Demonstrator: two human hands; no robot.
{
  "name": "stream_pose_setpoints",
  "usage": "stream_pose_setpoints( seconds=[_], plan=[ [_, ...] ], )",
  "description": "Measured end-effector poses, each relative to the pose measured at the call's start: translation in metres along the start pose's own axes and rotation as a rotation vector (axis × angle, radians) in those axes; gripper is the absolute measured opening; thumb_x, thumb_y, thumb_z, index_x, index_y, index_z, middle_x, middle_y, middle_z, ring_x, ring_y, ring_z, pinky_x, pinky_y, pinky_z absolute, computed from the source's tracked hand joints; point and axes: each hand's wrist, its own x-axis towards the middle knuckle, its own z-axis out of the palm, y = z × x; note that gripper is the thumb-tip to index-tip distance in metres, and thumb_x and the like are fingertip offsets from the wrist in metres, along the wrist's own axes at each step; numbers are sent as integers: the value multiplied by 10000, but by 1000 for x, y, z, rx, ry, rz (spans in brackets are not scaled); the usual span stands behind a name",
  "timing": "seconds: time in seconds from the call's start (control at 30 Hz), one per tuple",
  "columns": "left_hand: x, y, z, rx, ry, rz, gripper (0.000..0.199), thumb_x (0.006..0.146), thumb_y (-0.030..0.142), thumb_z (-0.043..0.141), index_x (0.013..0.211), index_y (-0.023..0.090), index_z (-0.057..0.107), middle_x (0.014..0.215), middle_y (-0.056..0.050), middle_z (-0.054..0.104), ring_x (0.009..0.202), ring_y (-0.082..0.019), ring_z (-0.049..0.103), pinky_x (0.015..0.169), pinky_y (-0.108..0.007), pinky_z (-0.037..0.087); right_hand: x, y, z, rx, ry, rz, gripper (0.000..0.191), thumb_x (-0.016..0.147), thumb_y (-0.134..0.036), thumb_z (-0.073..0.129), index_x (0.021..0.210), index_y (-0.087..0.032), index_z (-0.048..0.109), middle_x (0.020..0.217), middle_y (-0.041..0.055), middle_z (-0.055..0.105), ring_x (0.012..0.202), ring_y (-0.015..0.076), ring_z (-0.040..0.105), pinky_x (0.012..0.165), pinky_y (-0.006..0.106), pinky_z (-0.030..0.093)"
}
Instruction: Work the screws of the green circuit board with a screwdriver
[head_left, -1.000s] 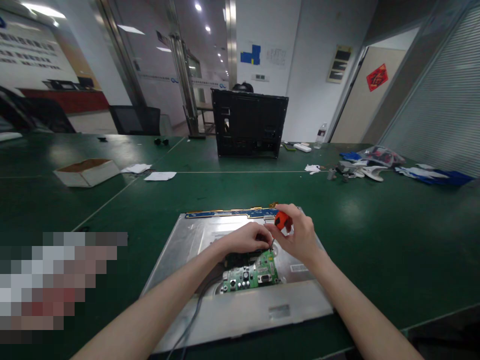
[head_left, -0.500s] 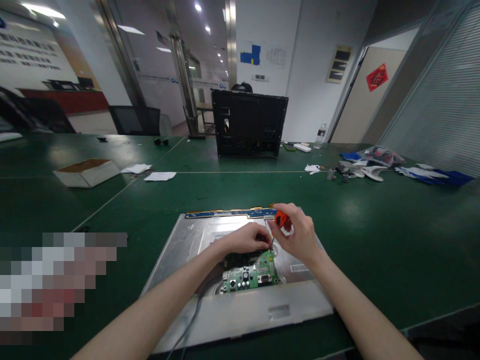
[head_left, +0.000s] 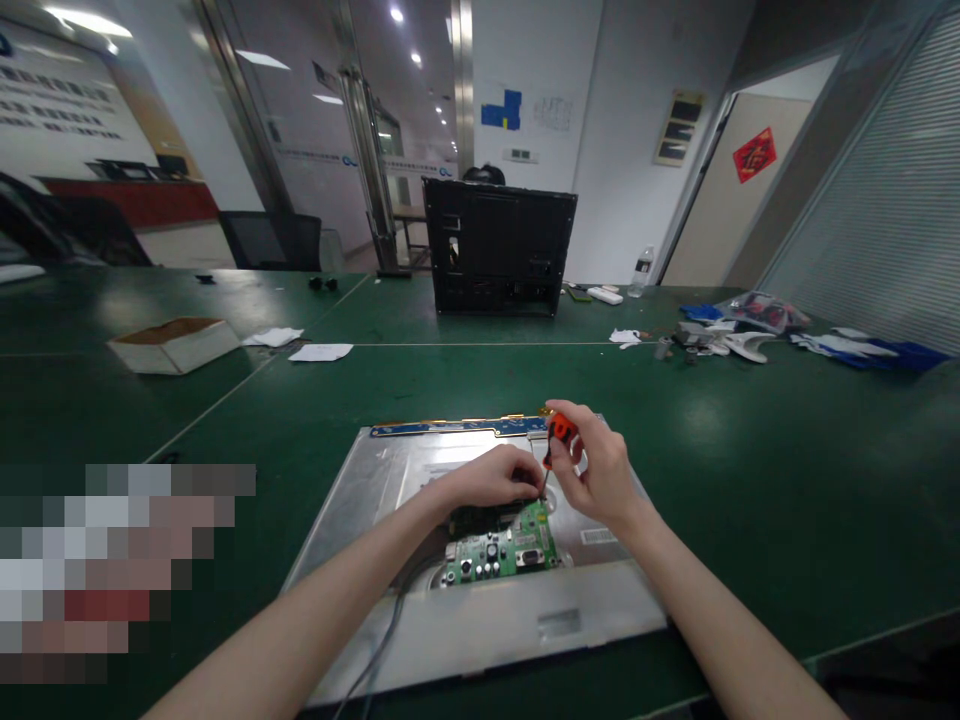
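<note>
A short screwdriver (head_left: 561,428) with an orange and black handle is in my right hand (head_left: 600,465), gripped between thumb and fingers. Its thin shaft points down at the upper corner of a green circuit board (head_left: 501,552). My left hand (head_left: 504,475) is closed, its fingertips pinched together right beside the screwdriver's tip; whatever they hold is hidden. The board sits on the metal back of a flat display panel (head_left: 600,600). Along the panel's far edge runs a narrow blue circuit strip (head_left: 450,429).
Grey cables (head_left: 394,625) trail from the board over the near edge. Behind stands a black display housing (head_left: 501,250). An open box (head_left: 176,348) and papers (head_left: 321,352) lie left; a bottle (head_left: 641,272), gloves and loose parts (head_left: 697,338) lie right. A blurred patch covers the lower left.
My right hand's fingers have shifted around the screwdriver handle, which shows turned and more upright. The left hand, board and panel stay where they were.
</note>
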Motion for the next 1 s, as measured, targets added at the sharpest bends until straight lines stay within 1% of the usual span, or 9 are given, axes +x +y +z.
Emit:
stream_pose_setpoints(
  seconds=[0.17, 0.23, 0.3, 0.37, 0.47, 0.6, 0.7, 0.8, 1.0],
  plan=[
    [1, -1, 0, 5, -2, -14, 76, 739, 130, 619, 771, 143, 686, 699, 14, 641, 654, -131, 551, 640, -210, 421, 2, 3, 2, -56, 47, -21, 239, 842, -217, 502, 1080, -210, 485, 748, -11, 580, 504, 92, 490, 491, 215, 400],
    [1, 0, -1, -4, -6, -10, 83, 729, 111, 613, 760, 144, 683, 696, 15, 642, 656, -131, 556, 649, -213, 423, 7, 4, 0, -101, 25, -21, 151, 842, -244, 525, 988, -209, 506, 701, -22, 586, 482, 86, 487, 482, 209, 376],
    [1, 1, -1, -6, -13, -13, 90, 727, 97, 602, 745, 146, 676, 688, 17, 638, 654, -130, 559, 648, -211, 424, 14, 3, -5, -192, -51, -5, 124, 838, -313, 562, 890, -209, 519, 638, -29, 586, 467, 91, 497, 463, 213, 336],
    [0, 2, -1, -2, -20, -29, 92, 732, 95, 595, 737, 148, 671, 683, 16, 633, 656, -133, 564, 639, -209, 426, 25, -3, -11, -336, -172, -7, 220, 826, -417, 589, 788, -211, 521, 579, -23, 586, 468, 115, 520, 449, 230, 283],
    [-2, 4, 0, 2, -4, -65, 83, 740, 109, 600, 748, 156, 668, 701, 12, 641, 681, -146, 579, 636, -210, 432, 43, -21, -19, -545, -323, -34, 347, 818, -514, 580, 663, -208, 527, 518, 8, 583, 422, 135, 500, 433, 255, 204],
    [-1, 3, 1, -20, 26, -23, 94, 739, 96, 590, 725, 155, 661, 732, 12, 657, 709, -148, 581, 658, -212, 439, 65, -44, -25, -663, -514, 5, 344, 717, -460, 691, 534, -194, 572, 464, 41, 558, 401, 152, 500, 412, 267, 205],
    [0, 1, 1, -7, 9, 20, 101, 728, 81, 592, 691, 142, 664, 698, 11, 653, 677, -140, 571, 656, -213, 429, 76, -47, -25, -658, -653, 84, 242, 646, -341, 746, 519, -181, 616, 480, 62, 569, 431, 174, 531, 413, 275, 265],
    [0, 1, 0, 11, 1, 5, 101, 727, 83, 601, 732, 136, 687, 705, 6, 658, 668, -136, 577, 655, -210, 422, 83, -42, -25, -655, -712, 156, 211, 661, -342, 726, 570, -164, 659, 537, 83, 605, 514, 196, 590, 456, 274, 336],
    [0, 2, 0, 48, -8, -52, 103, 743, 111, 609, 772, 146, 702, 712, 11, 661, 675, -134, 578, 644, -202, 412, 86, -34, -30, -704, -782, 182, 412, 859, -441, 457, 685, -161, 704, 654, 112, 659, 654, 225, 645, 516, 272, 373]
  ],
)
